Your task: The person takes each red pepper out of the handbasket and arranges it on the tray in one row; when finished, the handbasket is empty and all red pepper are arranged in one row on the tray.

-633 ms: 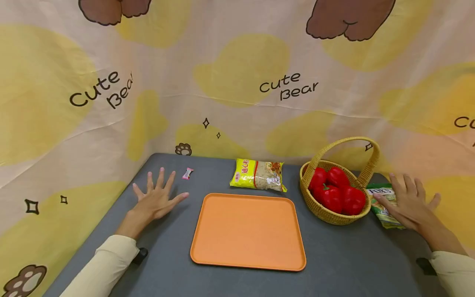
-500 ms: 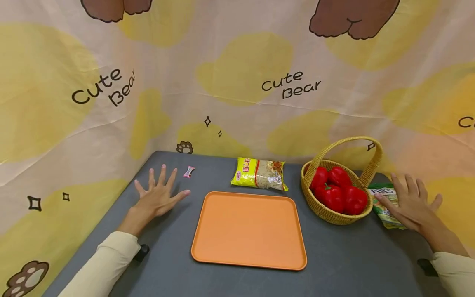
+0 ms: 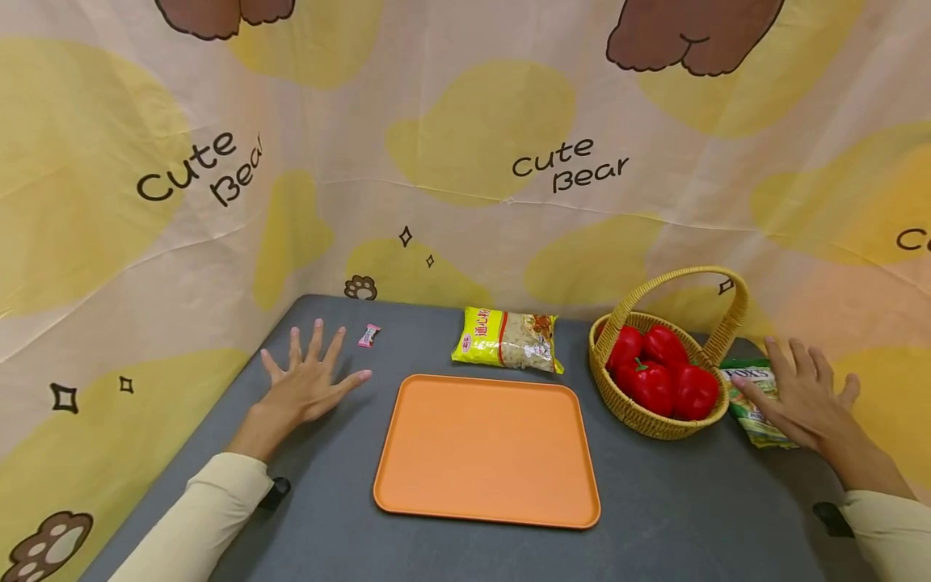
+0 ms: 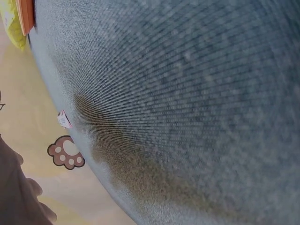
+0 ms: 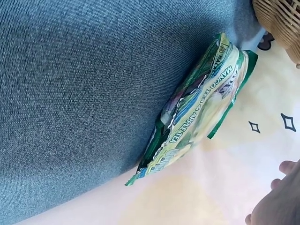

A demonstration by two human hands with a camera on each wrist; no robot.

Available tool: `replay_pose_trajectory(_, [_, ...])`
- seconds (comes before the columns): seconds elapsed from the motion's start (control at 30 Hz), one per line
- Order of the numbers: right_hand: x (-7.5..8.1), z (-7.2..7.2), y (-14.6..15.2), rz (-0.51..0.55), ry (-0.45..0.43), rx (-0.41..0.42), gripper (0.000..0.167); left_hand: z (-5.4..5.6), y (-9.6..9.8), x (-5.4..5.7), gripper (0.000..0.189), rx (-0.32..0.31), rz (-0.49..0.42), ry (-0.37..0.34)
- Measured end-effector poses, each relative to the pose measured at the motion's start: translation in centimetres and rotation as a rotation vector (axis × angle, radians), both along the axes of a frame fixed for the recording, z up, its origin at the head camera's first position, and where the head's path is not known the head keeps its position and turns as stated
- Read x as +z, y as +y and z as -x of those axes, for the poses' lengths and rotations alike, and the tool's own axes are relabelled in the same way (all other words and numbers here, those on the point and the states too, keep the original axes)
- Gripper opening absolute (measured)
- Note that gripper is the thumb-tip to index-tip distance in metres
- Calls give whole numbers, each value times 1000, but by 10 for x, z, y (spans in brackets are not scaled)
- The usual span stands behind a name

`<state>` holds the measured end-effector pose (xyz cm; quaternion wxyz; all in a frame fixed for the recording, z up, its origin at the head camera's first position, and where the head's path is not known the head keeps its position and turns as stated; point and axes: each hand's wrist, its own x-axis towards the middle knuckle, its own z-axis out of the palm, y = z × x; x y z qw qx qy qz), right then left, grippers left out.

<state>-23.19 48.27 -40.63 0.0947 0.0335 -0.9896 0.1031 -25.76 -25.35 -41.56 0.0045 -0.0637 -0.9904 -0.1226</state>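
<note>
My left hand (image 3: 307,381) is held with fingers spread over the left part of the table, holding nothing. Just beyond its fingertips lies a small pink wrapped candy (image 3: 368,335). On the right, my other hand (image 3: 809,399), also spread, overlaps a green FOX'S candy bag (image 3: 756,404) in the head view. The right wrist view shows this bag (image 5: 201,108) lying on the cloth with a gap between it and the hand. Between the hands sits an orange tray (image 3: 487,453). Behind it rests a yellow bag of pasta (image 3: 509,339).
A wicker basket (image 3: 633,419) with several red bell peppers (image 3: 650,388) stands between the tray and my right hand, its tall handle (image 3: 680,275) arching up. The grey table (image 3: 676,517) ends at a printed cloth backdrop (image 3: 451,105) at the back and left.
The head view shifts very slightly. Both hands keep their spread pose, and the objects stay in place.
</note>
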Motion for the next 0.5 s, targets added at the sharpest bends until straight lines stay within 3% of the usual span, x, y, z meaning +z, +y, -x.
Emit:
replay_pose_trajectory(0.17, [0, -1, -5, 21, 17, 8, 103, 3, 3, 0, 96, -36, -82, 13])
replay_pose_trajectory(0.33, [5, -4, -21, 53, 87, 26, 104, 2, 9, 3, 75, -108, -261, 24])
replay_pose_trajectory(0.5, [13, -7, -49, 94, 150, 50, 98, -3, 25, 8, 63, -144, -386, -50])
